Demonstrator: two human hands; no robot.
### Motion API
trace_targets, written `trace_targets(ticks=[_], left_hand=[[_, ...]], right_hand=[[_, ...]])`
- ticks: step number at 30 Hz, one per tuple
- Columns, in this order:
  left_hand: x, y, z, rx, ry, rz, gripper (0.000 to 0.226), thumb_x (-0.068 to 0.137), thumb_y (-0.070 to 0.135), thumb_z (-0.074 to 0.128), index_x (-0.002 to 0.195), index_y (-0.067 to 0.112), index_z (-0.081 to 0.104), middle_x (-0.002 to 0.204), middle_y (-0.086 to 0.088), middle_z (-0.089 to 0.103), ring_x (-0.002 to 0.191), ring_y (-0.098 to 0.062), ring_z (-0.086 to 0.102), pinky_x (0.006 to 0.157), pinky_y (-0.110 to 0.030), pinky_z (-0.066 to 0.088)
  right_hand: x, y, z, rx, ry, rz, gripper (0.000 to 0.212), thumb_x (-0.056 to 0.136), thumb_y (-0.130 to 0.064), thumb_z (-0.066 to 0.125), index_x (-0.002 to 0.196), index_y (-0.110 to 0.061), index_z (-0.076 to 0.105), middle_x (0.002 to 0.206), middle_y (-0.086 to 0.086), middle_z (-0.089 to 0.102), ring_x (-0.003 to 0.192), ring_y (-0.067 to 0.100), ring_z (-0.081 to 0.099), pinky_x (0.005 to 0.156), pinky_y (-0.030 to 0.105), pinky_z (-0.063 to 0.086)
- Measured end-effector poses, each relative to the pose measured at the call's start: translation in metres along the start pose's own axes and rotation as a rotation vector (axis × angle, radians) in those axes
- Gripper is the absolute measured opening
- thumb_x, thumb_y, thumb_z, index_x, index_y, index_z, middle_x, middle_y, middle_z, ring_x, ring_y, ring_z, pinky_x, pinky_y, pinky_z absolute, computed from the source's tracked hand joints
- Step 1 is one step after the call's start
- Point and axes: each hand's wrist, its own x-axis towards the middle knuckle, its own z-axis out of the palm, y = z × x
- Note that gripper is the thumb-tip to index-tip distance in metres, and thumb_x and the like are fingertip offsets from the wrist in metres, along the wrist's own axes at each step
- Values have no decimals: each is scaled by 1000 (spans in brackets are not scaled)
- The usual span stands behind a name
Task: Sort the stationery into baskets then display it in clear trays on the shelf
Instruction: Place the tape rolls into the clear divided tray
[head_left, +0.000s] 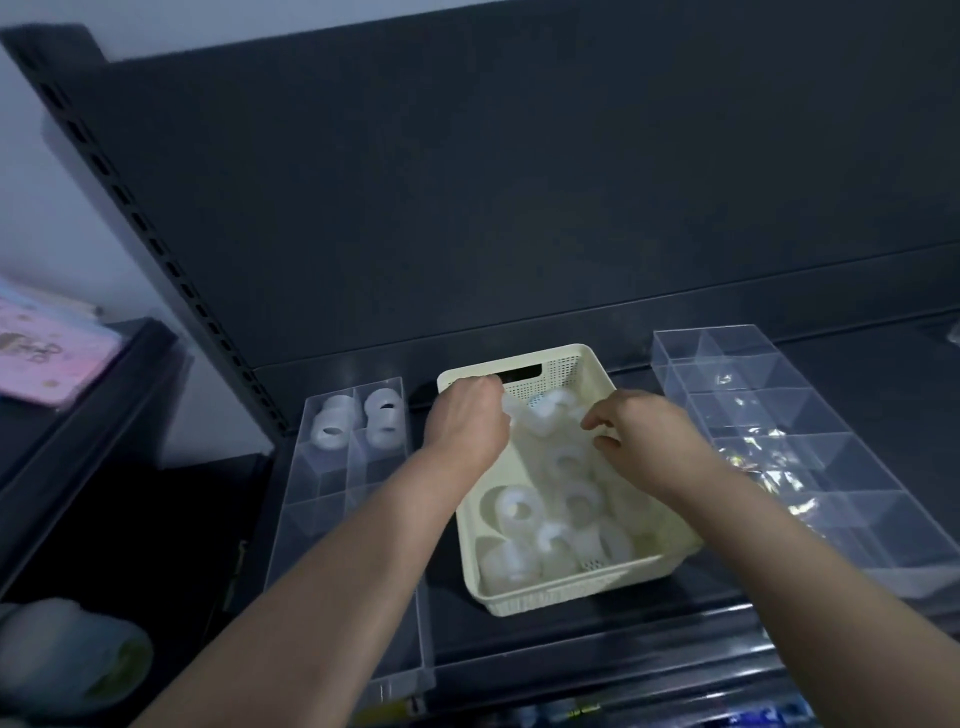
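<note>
Dark shelf (452, 623): basket (571, 587) between clear trays (311, 519) (857, 467); left hand (467, 421), right hand (639, 431) among tape rolls (519, 509), grip unclear.

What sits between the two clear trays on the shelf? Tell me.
The cream basket of tape rolls, with the left hand and right hand reaching into it; the head view shows this.

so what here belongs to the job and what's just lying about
In the job: cream perforated plastic basket; white tape rolls in it; clear divided tray on the left; clear divided tray on the right.
Lying about: pink patterned flat item far left; blurred whitish roll bottom left.
</note>
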Motion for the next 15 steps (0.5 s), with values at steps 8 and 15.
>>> trace_targets(ticks=[8,15], left_hand=[[17,9,16,163,-50,-56,15,86,9,56,100,9,60,108,-11,64,102,-31,61,67,-32,39],[5,-6,-5,-29,144,-132,28,82,21,55,108,14,64,107,-7,62,98,-28,60,72,-32,43]], right_hand=[[12,-8,0,1,16,15,29,91,-27,54,118,-32,61,117,-7,63,108,18,58,84,31,44],[47,-27,3,-18,0,27,32,86,-34,59,116,-22,59,113,0,63,105,24,57,74,32,46]])
